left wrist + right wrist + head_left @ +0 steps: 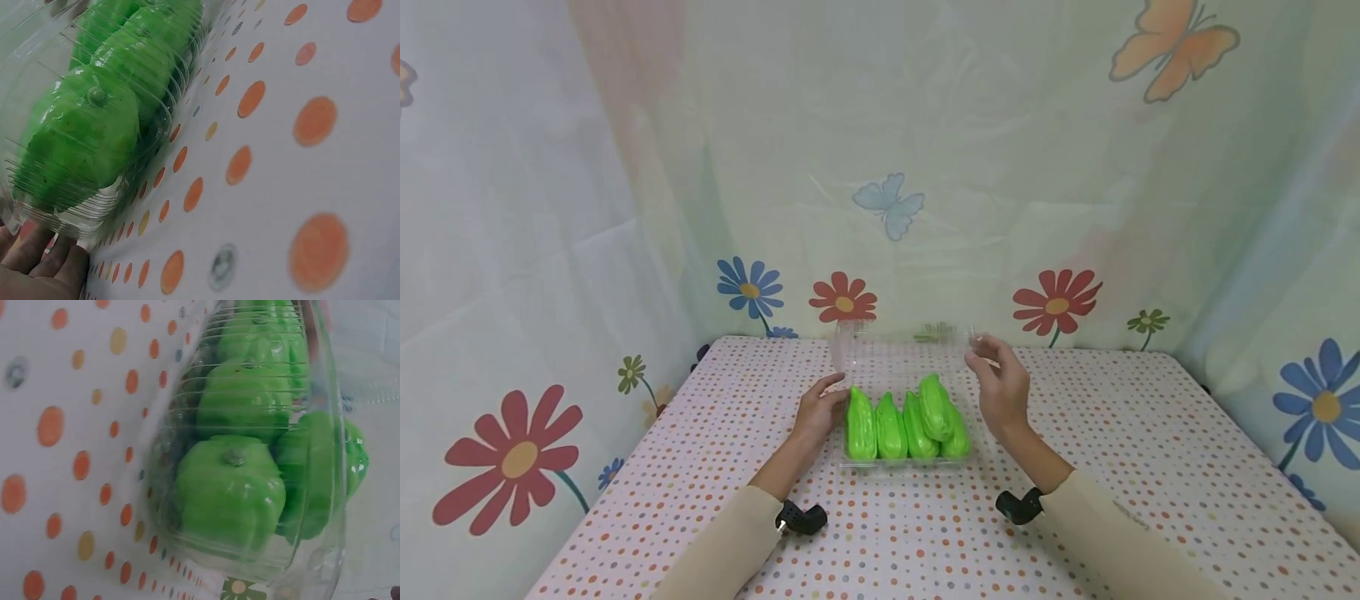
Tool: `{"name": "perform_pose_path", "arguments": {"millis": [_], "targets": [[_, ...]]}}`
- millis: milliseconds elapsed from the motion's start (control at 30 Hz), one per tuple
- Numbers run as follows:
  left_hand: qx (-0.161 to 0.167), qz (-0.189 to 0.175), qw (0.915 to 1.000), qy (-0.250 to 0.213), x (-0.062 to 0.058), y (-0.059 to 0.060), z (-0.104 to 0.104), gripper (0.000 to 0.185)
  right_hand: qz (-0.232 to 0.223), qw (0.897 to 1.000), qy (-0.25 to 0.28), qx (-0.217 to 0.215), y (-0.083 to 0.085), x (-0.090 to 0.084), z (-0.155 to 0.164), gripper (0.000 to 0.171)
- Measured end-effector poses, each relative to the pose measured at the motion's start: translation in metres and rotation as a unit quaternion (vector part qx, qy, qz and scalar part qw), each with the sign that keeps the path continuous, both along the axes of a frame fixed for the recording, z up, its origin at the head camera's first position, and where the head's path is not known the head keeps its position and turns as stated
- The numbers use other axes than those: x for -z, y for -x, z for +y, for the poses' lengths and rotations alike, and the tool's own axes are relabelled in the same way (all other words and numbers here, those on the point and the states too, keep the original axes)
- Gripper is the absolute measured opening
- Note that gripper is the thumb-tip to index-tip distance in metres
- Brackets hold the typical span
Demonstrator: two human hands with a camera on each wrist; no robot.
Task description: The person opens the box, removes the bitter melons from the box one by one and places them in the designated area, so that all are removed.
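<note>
The left hand (820, 410) rests against the left end of a clear plastic clamshell box (904, 457) on the polka-dot table (1112, 433), its fingers (44, 262) lying relaxed at the box's ribbed wall rather than curled round it; the thumb reaches up toward the lid's near corner. Just past those fingers, inside the tray, lie four glossy green peppers (891, 427) side by side, with a fifth one (935, 404) riding on top of the right-hand pair. The hinged lid (898, 350) stands raised behind them, nearly upright. At the lid's right corner the right hand (1000, 383) pinches the thin edge between thumb and fingertips. The box looks light, thin-walled and springy, likely to flex or crackle under a squeeze and slippery on its smooth faces, so the stiffer rim and ribbed corners seem the best places to hold. The peppers appear firm and smooth; the top one could roll if the tray tips.
</note>
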State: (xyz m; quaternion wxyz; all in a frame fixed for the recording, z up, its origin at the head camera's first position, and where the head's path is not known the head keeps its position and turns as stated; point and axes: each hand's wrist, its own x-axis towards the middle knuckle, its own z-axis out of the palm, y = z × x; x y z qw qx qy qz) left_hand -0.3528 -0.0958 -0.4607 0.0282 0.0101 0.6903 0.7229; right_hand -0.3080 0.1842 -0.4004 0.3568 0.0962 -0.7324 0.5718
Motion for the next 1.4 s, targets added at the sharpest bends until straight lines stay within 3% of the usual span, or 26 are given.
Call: {"name": "perform_pose_path", "arguments": {"millis": [333,433,600,800,967,1200,1400], "targets": [[-0.012,0.002,0.9999,0.001,0.002,-0.003,0.0,0.05,-0.06,0.998,0.006,-0.005,0.016,-0.008,0.004,0.036],[-0.017,-0.002,0.9997,0.015,0.003,-0.007,-0.001,0.048,-0.081,0.996,0.009,-0.024,0.021,-0.011,0.006,0.036],[-0.022,0.004,0.9985,0.051,0.006,-0.013,-0.004,0.048,-0.129,0.991,-0.027,-0.039,0.028,-0.017,0.009,0.042],[-0.023,0.017,0.9974,0.067,0.004,-0.017,-0.006,0.048,-0.182,0.978,-0.062,-0.082,0.039,-0.017,0.018,0.051],[-0.017,0.024,0.997,0.071,0.003,-0.021,-0.007,0.049,-0.239,0.961,-0.077,-0.116,0.043,-0.011,0.025,0.06],[-0.018,0.03,0.9942,0.102,0.003,-0.025,-0.011,0.048,-0.282,0.944,-0.061,-0.157,0.045,0.001,0.029,0.07],[-0.018,0.028,0.9936,0.108,0.0,-0.031,-0.011,0.046,-0.3,0.937,-0.037,-0.174,0.048,0.013,0.029,0.066]]}}
